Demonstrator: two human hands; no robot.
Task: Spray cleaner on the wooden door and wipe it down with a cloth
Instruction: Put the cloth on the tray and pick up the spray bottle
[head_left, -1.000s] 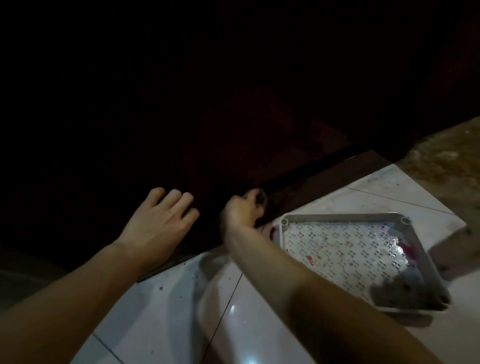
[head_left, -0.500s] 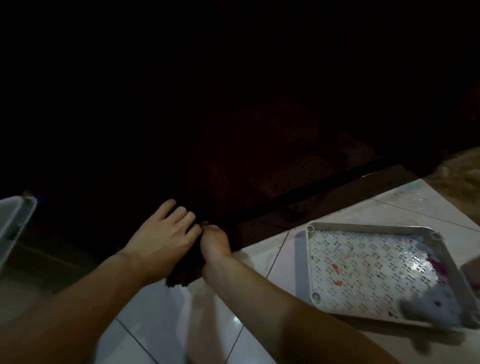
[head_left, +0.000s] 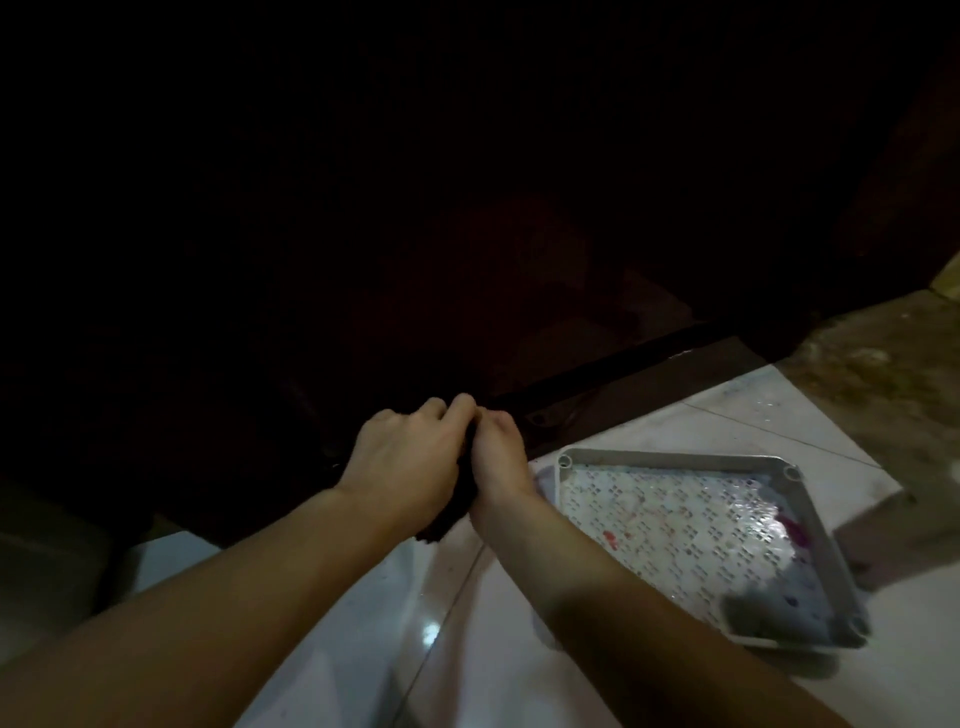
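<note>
The wooden door (head_left: 519, 291) is very dark and fills the upper part of the head view; its bottom edge meets the white tiled floor (head_left: 374, 623). A dark cloth (head_left: 451, 512) hangs bunched between my two hands, low at the foot of the door. My left hand (head_left: 402, 465) is closed over the cloth from the left. My right hand (head_left: 500, 457) grips the same cloth from the right, knuckles touching the left hand. No spray bottle is visible.
A white perforated plastic tray (head_left: 675, 457) with red and purple stains lies on the floor just right of my right forearm. A rough brownish floor patch (head_left: 883, 374) lies at the far right. The left side is in deep shadow.
A second ago my left hand lay flat on the door and only my right held the cloth. The hands came together, and both now grip the bunched cloth.
</note>
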